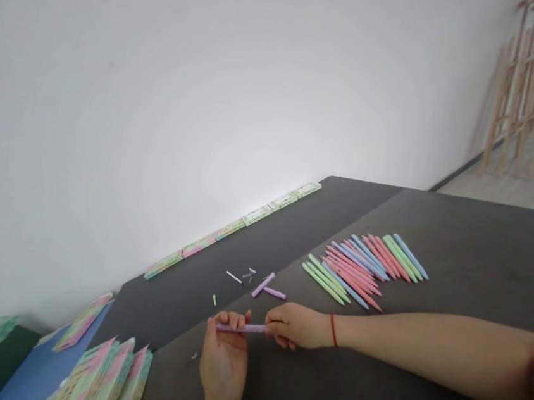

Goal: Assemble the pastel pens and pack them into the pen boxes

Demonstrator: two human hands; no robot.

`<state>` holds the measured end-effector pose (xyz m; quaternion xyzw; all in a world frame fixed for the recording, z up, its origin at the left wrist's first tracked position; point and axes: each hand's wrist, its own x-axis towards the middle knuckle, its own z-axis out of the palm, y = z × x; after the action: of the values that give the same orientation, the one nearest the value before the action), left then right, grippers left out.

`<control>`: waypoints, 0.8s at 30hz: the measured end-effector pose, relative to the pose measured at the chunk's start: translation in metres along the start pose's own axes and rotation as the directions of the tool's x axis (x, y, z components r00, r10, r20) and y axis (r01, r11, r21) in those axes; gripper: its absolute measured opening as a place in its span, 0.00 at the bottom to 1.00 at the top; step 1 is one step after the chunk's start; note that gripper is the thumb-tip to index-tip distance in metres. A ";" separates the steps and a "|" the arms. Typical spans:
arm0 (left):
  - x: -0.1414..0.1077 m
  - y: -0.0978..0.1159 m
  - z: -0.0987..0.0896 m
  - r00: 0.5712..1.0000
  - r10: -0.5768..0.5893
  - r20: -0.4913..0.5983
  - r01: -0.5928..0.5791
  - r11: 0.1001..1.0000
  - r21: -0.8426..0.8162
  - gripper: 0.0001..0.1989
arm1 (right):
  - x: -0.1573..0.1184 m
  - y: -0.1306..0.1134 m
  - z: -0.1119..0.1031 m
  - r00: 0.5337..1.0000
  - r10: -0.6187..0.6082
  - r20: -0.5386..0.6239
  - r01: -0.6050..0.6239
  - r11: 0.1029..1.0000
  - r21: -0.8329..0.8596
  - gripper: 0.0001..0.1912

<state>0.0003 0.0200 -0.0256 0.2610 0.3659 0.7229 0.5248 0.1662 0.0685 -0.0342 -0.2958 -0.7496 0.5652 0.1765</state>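
A light purple pen (254, 328) lies level between my two hands, just above the dark table. My left hand (225, 351), palm up, has its fingers curled round one end. At the other end, my right hand (292, 326) pinches the pen between thumb and fingers; a red cord circles that wrist. Just beyond my hands lie purple pen barrel pieces (263, 285), a thin white refill (234, 277) with a dark tip, and a few tiny parts (247, 275). A small green pen piece (214, 299) lies beyond my left hand.
To the right, many green, pink, blue and purple pens (350, 267) lie in a loose row. Flat boxes (256, 215) line the wall edge of the table (468, 255). Stacked colourful packs (92, 396) are at the near left. Wooden frames (526, 83) lean at the far right.
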 end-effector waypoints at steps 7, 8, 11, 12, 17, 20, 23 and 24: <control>-0.007 -0.014 0.006 0.996 -0.084 -0.018 0.084 0.996 -0.008 0.04 | -0.006 -0.005 -0.004 0.968 -0.180 -0.177 0.117 0.942 -0.314 0.08; -0.007 -0.014 0.006 0.996 -0.089 -0.016 0.089 0.996 -0.016 0.04 | -0.006 -0.006 -0.005 0.962 -0.204 -0.182 0.132 0.930 -0.343 0.08; -0.010 -0.014 0.007 0.996 -0.084 0.001 0.084 0.996 -0.028 0.05 | -0.005 -0.006 -0.005 0.993 -0.100 -0.065 0.091 0.987 -0.133 0.10; -0.010 -0.014 0.008 0.997 -0.079 0.009 0.079 0.997 -0.024 0.06 | -0.003 -0.005 -0.004 0.999 -0.042 -0.002 0.042 0.999 0.003 0.12; -0.012 -0.010 0.010 0.998 -0.041 0.051 0.041 0.999 -0.001 0.08 | 0.001 -0.002 -0.003 0.983 0.054 0.177 -0.119 0.918 0.378 0.16; -0.012 -0.011 0.009 0.999 -0.026 0.042 0.026 1.000 0.004 0.07 | -0.001 -0.001 -0.004 0.999 -0.052 0.007 0.050 0.988 0.148 0.08; -0.011 -0.014 0.008 0.998 -0.039 0.041 0.038 0.999 0.014 0.07 | -0.002 0.000 -0.004 0.993 -0.108 -0.043 0.108 0.994 0.003 0.08; -0.011 -0.014 0.008 0.998 -0.047 0.040 0.046 0.999 0.015 0.08 | -0.001 0.000 -0.004 0.998 -0.070 -0.001 0.070 0.996 0.047 0.08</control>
<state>0.0179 0.0140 -0.0324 0.2705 0.3665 0.7025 0.5469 0.1693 0.0709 -0.0328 -0.2653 -0.7461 0.5761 0.2029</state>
